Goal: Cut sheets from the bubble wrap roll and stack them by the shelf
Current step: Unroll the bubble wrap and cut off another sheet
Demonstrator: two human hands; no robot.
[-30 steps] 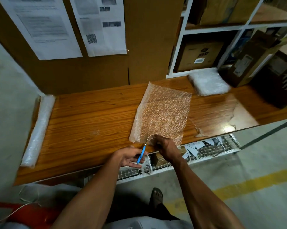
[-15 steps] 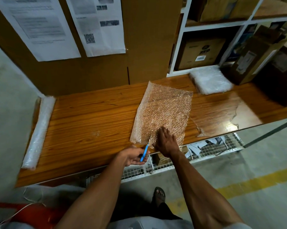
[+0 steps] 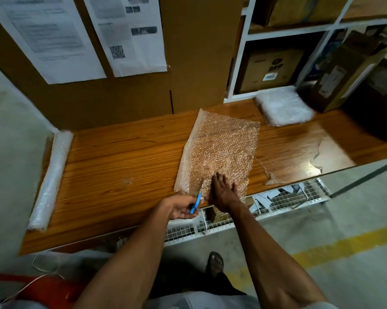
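1. The left hand (image 3: 181, 207) holds a blue-handled cutter (image 3: 195, 202), fingers curled round the handle, with the blade tip aimed toward 12 o'clock into the near edge of the bubble wrap sheet (image 3: 221, 150). Whether it is a knife or scissors is too small to tell.
2. The right hand (image 3: 223, 192) lies flat with straight fingers, pressing the sheet down just at 3 o'clock of the blade.
3. The sheet lies spread on the wooden surface (image 3: 121, 166), its near edge at the surface's front lip. By my reading the cut has only started: the blade sits at the near edge and most of the length toward 12 o'clock looks uncut.
4. At 1 o'clock from the hands, a stack of cut sheets (image 3: 283, 107) rests just beside the white shelf (image 3: 246, 63), so part of the job appears done.
5. At 9 o'clock, well apart, the bubble wrap roll (image 3: 52, 177) lies along the surface's left end with material left on it; more sheets probably remain.
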